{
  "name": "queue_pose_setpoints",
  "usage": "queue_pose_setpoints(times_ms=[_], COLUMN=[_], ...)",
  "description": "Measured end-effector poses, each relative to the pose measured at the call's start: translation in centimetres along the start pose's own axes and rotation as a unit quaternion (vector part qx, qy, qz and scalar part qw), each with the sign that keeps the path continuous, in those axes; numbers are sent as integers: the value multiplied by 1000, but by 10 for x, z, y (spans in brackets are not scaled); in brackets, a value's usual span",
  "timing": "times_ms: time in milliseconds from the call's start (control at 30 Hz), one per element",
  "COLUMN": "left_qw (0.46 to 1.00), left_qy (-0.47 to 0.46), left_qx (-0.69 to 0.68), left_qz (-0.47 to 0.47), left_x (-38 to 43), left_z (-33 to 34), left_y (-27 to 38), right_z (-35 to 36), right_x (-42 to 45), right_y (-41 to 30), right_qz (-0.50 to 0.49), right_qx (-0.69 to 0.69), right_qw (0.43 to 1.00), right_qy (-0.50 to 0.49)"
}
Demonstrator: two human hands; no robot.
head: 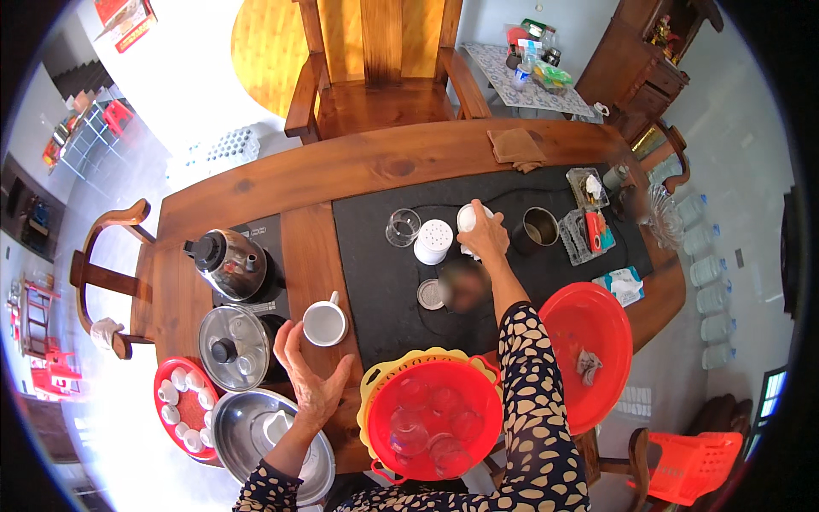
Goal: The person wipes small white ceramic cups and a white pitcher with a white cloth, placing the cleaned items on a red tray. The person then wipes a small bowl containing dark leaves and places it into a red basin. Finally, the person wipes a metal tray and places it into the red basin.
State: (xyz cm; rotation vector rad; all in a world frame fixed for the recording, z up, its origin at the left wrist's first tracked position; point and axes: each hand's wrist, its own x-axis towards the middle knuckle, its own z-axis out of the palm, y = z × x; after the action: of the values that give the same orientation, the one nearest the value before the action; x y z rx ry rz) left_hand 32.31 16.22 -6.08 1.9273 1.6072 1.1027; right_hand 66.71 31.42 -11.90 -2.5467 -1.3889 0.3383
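Observation:
My right hand [484, 233] reaches over the black tea tray [384, 288], its fingers on a small white cup or lid [468, 218]. To its left stand a white perforated ceramic strainer [435, 240] and a glass cup [403, 228]. A round metal strainer disc [431, 294] lies nearer me, beside a blurred patch. My left hand [313, 374] hovers with fingers apart just below a white mug [325, 323], with nothing in its grasp. Before me, a red basin [435, 416] of drinking glasses in water sits in a yellow basket [368, 384].
At left are a kettle [233, 265], a glass-lidded pot [234, 347], a red tray [187, 409] of small white cups and a steel basin [274, 441]. At right stand a dark metal cup [539, 227], glass ashtrays [579, 237], a tissue pack [620, 286] and another red basin [585, 358] holding a wet cloth.

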Motion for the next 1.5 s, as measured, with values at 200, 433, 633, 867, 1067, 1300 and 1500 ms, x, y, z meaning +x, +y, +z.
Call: queue_pose_setpoints(times_ms=[200, 433, 633, 867, 1067, 1300, 1500], left_qw=[989, 737, 593, 579, 568, 551, 542], left_qy=[-6, -147, -288, -272, -244, -237, -214], left_qx=[-147, -596, -711, -686, -717, -729, -727], left_qz=[4, -285, -245, -347, -323, -329, -363], left_x=[-4, -8, -22, -65, -84, -108, -117], left_z=[-5, -8, -34, -97, -160, -214, -234], left_y=[12, 27, 26, -13, -56, -103, -101], right_z=[-28, -110, -122, -87, -64, -11, 44], right_x=[-25, -138, -262, -358, -387, -361, -354], right_y=[14, -31, -91, -131, -130, -143, -163], right_qz=[3, -289, -430, -434, -314, -204, -222], right_qx=[20, 64, 83, 152, 326, 240, 30], right_qw=[1000, 955, 893, 879, 889, 949, 975], right_qy=[14, -18, -105, -127, -66, 24, -9])
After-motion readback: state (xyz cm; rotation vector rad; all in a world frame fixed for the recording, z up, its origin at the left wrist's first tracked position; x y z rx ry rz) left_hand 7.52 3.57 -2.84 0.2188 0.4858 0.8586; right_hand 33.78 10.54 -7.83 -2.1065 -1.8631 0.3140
